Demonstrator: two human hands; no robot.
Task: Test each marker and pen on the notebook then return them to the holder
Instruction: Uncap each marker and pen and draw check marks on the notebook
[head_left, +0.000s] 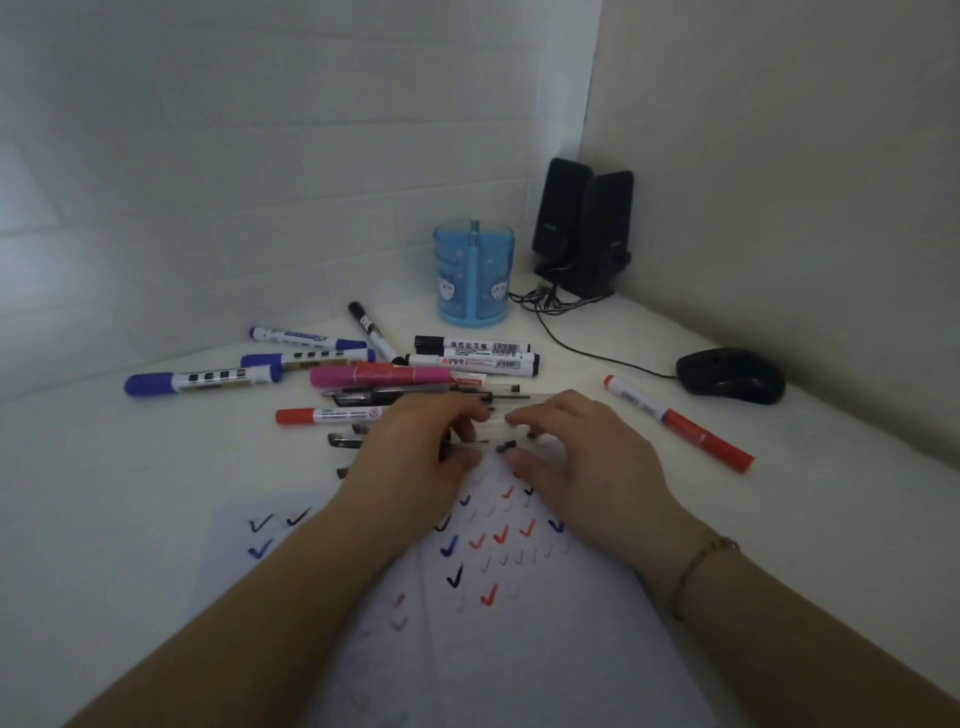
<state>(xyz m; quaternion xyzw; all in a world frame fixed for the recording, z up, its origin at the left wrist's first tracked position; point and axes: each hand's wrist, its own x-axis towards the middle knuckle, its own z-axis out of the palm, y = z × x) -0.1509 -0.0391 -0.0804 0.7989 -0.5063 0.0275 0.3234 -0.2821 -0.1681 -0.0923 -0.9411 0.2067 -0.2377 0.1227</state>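
Note:
The open notebook (498, 639) lies in front of me, its pages covered in black, blue and red check marks. Just past its far edge, my left hand (415, 447) and my right hand (582, 457) rest over a cluster of clear-barrelled pens (511, 399), fingers curled onto them. Whether either hand has a firm grip on a pen I cannot tell. Markers lie scattered behind: blue markers (200, 383), a pink one (384, 375), a red marker (322, 415), black-capped white markers (472, 358). Another red marker (678, 423) lies to the right. The blue holder (474, 275) stands at the back.
Two black speakers (582, 228) stand in the back corner with cables trailing across the white desk. A black mouse (732, 375) sits at the right by the wall. Walls close in behind and to the right.

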